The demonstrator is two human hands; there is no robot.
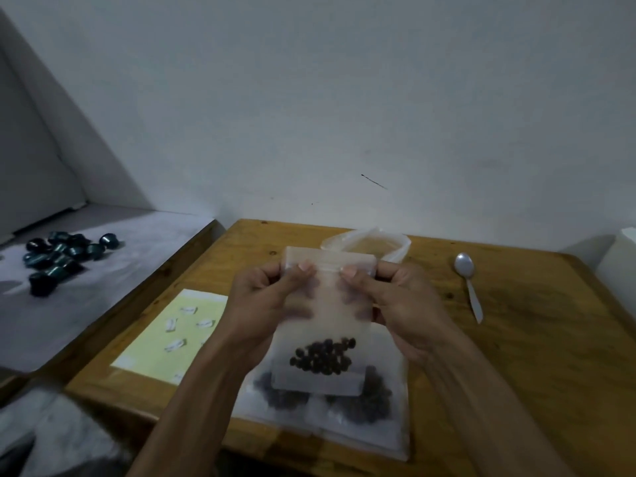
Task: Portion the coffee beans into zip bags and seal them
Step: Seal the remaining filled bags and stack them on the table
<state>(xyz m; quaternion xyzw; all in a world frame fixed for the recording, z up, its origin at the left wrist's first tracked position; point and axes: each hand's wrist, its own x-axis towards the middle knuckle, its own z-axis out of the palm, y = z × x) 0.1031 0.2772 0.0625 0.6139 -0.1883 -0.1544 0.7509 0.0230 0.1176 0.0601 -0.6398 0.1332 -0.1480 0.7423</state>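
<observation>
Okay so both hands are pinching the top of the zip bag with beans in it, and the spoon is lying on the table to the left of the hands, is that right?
Not quite. The head view shows the spoon lying on the table to the right of the hands, not the left. The rest holds: the left hand and right hand both pinch the top of the zip bag with beans in it.
</observation>
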